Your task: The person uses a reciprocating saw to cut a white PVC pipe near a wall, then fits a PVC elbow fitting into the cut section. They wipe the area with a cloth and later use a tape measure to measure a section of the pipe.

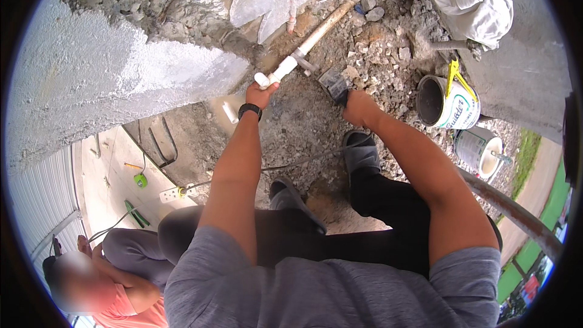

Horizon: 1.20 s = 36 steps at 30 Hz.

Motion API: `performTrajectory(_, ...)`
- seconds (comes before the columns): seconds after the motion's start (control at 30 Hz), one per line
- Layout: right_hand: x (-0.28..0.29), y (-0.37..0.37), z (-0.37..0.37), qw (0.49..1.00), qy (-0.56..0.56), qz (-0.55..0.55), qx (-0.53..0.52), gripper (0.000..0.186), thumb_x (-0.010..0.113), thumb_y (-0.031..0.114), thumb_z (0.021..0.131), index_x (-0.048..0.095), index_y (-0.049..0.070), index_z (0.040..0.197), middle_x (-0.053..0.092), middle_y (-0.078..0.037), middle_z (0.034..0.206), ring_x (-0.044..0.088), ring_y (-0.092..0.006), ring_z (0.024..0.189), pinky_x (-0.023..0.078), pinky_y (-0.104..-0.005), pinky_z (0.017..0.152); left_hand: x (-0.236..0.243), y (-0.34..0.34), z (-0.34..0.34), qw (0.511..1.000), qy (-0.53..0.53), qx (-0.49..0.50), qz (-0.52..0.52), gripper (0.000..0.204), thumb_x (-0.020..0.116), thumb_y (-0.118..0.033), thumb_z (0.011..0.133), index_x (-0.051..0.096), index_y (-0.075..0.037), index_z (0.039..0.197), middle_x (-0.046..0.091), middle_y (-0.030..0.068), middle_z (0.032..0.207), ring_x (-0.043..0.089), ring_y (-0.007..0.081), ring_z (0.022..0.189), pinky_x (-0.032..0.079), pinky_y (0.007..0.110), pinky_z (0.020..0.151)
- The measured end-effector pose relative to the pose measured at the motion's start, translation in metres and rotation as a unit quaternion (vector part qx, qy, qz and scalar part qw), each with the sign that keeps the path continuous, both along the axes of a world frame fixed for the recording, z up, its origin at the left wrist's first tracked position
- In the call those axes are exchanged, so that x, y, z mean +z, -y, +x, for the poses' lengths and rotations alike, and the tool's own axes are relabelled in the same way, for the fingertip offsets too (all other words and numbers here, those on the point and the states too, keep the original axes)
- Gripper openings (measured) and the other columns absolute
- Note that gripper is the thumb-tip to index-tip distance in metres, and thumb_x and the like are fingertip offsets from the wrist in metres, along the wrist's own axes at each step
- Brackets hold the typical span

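My left hand (262,94) is closed round the end of a white plastic pipe fitting (271,78). From it a long pipe (319,34) runs up to the back right. My right hand (358,106) grips a short grey tool with a dark handle (333,85), its exact kind unclear, just below the pipe. A narrow grey piece (305,64) lies between the tool and the pipe. A loose short white pipe (231,112) is just left of my left forearm.
Rubble (388,48), two buckets (461,109) and a white cloth bundle (470,6) are at right. Broken concrete wall (121,85) rises at upper left. A board (103,176) carries tools and a power strip (173,195). A cord crosses the ground. Another person (133,291) sits at lower left.
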State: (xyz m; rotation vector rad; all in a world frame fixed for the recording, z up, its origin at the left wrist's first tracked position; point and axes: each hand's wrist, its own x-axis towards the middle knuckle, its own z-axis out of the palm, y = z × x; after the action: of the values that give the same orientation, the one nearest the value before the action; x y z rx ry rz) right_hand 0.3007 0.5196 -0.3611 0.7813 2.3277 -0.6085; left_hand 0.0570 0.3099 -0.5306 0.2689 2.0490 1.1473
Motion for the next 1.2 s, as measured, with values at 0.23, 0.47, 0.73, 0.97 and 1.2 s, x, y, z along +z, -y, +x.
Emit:
performTrajectory(0.23,0.017,0.024,-0.008,0.993,0.061,0.017,-0.099,0.03,0.062,0.009,0.089,0.066,-0.005,0.115,0.069,-0.022,0.118,0.071,-0.0372,0.106,0.06,-0.0435,0.087,-0.016,0.001,0.007,0.999,0.002,0.03,0.043,0.06,0.09,-0.028,0.079,0.067,-0.003,0.129,0.074,0.0095,0.119,0.069,0.0188,0.107,0.052,0.034,0.093)
performTrajectory(0.47,0.031,0.028,-0.016,0.994,0.053,-0.004,-0.098,0.03,0.066,0.01,0.087,0.067,-0.005,0.113,0.068,-0.022,0.123,0.07,-0.0361,0.11,0.059,-0.0424,0.089,-0.03,0.002,-0.003,0.998,0.053,0.035,-0.011,0.061,0.092,-0.025,0.076,0.068,-0.002,0.127,0.073,0.009,0.118,0.068,0.0188,0.106,0.052,0.034,0.093)
performTrajectory(0.73,0.018,-0.013,-0.003,0.999,0.025,-0.02,-0.014,0.04,0.071,0.026,0.081,0.07,-0.008,0.103,0.07,-0.026,0.11,0.069,-0.039,0.107,0.057,-0.0445,0.092,-0.013,0.005,0.01,0.998,0.004,0.039,0.039,0.055,0.094,-0.026,0.073,0.07,-0.001,0.115,0.074,0.0057,0.104,0.068,0.0141,0.085,0.054,0.032,0.074)
performTrajectory(0.97,0.01,-0.01,0.003,0.999,0.01,0.017,0.048,0.037,0.07,0.026,0.082,0.072,-0.004,0.103,0.07,-0.026,0.11,0.069,-0.0382,0.106,0.056,-0.0443,0.093,0.006,0.005,0.018,0.999,-0.023,0.033,0.007,0.055,0.092,-0.03,0.075,0.069,0.0,0.115,0.074,0.0067,0.107,0.069,0.0167,0.092,0.053,0.033,0.081)
performTrajectory(1.2,0.005,0.018,-0.007,0.999,0.044,-0.017,0.001,0.037,0.073,0.027,0.084,0.072,-0.003,0.104,0.071,-0.024,0.111,0.07,-0.0375,0.106,0.058,-0.0428,0.091,0.001,0.006,-0.002,0.999,0.036,0.039,-0.001,0.05,0.091,-0.022,0.077,0.069,0.0,0.116,0.075,0.0069,0.11,0.069,0.0176,0.098,0.051,0.032,0.089)
